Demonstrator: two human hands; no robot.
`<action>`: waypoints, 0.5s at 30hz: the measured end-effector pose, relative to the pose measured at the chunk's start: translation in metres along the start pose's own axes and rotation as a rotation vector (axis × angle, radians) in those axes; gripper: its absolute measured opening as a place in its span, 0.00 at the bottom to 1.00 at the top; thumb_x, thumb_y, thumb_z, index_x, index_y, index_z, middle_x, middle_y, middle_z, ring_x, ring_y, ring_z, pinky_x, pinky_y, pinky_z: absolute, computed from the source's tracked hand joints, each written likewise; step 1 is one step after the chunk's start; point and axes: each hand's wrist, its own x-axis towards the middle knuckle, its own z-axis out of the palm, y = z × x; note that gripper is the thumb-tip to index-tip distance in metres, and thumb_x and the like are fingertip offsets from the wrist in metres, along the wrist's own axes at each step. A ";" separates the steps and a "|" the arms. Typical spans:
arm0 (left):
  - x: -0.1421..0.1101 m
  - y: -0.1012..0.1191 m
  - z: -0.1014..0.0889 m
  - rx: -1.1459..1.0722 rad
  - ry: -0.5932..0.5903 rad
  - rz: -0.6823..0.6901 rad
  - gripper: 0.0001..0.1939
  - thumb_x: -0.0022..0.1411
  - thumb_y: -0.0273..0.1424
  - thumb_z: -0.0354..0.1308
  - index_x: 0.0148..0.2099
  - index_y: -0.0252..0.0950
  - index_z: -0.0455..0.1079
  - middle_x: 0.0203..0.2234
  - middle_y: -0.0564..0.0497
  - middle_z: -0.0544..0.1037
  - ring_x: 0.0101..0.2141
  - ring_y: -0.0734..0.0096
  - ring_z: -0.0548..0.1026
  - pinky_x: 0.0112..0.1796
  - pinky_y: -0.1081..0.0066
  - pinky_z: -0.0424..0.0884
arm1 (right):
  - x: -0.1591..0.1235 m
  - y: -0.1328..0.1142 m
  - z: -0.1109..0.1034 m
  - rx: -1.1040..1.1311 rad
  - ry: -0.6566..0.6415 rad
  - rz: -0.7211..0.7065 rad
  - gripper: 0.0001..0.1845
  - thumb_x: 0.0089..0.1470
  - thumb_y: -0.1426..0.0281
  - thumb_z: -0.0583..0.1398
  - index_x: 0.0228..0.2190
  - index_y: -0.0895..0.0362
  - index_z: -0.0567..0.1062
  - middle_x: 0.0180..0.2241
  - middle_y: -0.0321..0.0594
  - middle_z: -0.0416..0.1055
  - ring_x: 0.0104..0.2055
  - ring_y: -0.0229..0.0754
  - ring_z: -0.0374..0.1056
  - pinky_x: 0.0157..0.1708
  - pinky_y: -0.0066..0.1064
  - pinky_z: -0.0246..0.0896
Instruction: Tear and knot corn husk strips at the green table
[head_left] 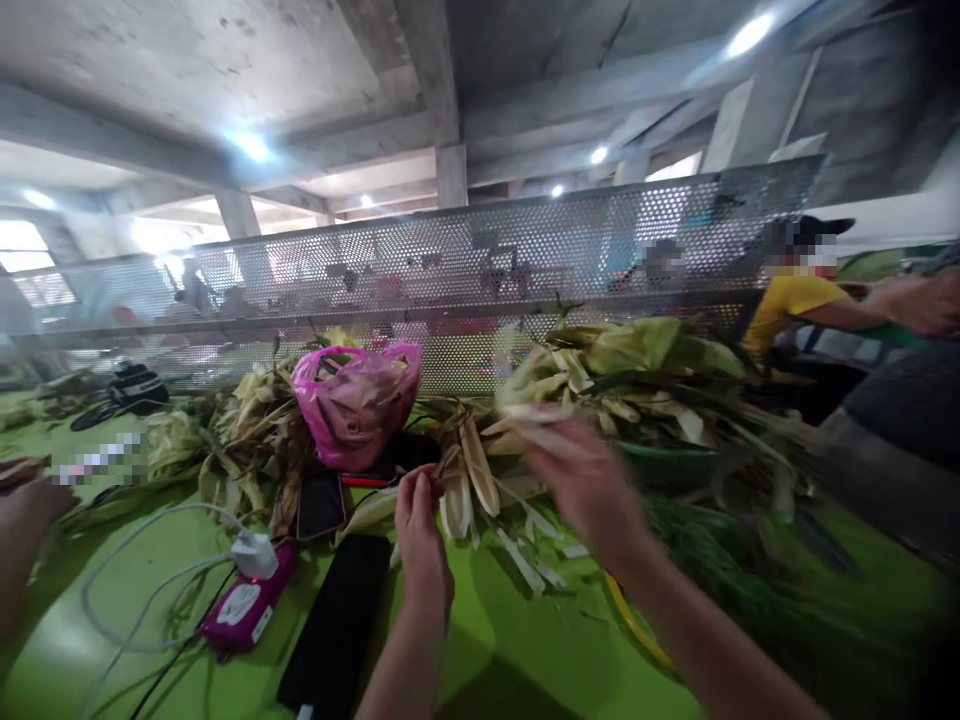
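My left hand [421,525] is raised over the green table with its thumb and fingers pinched together. Whatever lies between its fingertips is too small to name. Smeared by motion, my right hand [589,485] is in front of the large husk heap, and a pale strip of corn husk appears to be in its fingers. Dry corn husks [476,465] lie just beyond and between both hands. Narrow torn husk strips [529,565] are scattered on the green table [517,640] below them.
A pink plastic bag [356,405] of husks stands beyond a phone [321,505]. A black power bank [337,620] and a purple power strip [251,605] with cables lie left. The husk heap [637,365] fronts a perforated metal screen [450,270]. Other people's hands [30,510] flank me.
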 end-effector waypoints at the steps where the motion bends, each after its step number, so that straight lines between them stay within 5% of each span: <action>1: 0.000 0.001 0.000 -0.011 0.011 -0.004 0.14 0.58 0.42 0.56 0.40 0.38 0.72 0.33 0.51 0.73 0.34 0.70 0.71 0.37 0.72 0.65 | -0.005 0.009 0.010 -0.034 -0.097 0.032 0.15 0.50 0.68 0.61 0.41 0.54 0.76 0.36 0.43 0.77 0.39 0.46 0.72 0.40 0.38 0.68; 4: 0.000 0.004 0.001 -0.055 0.051 -0.065 0.12 0.58 0.39 0.57 0.39 0.37 0.72 0.35 0.49 0.74 0.35 0.70 0.71 0.38 0.72 0.66 | -0.014 0.039 0.019 -0.305 -0.668 0.173 0.22 0.47 0.73 0.60 0.46 0.50 0.75 0.41 0.40 0.78 0.39 0.45 0.74 0.40 0.35 0.67; 10: 0.003 0.001 0.002 -0.098 0.036 -0.138 0.13 0.56 0.40 0.58 0.39 0.37 0.73 0.33 0.50 0.73 0.33 0.71 0.70 0.35 0.73 0.64 | -0.015 0.084 0.003 -0.635 -0.748 0.265 0.14 0.50 0.71 0.58 0.39 0.54 0.78 0.38 0.41 0.79 0.38 0.45 0.74 0.40 0.33 0.66; 15: 0.011 -0.002 -0.003 -0.145 0.072 -0.188 0.13 0.52 0.39 0.59 0.38 0.36 0.72 0.31 0.51 0.73 0.32 0.71 0.70 0.33 0.74 0.63 | -0.031 0.118 0.018 -0.756 -0.765 0.263 0.23 0.43 0.78 0.60 0.44 0.54 0.76 0.44 0.42 0.77 0.43 0.45 0.73 0.41 0.31 0.63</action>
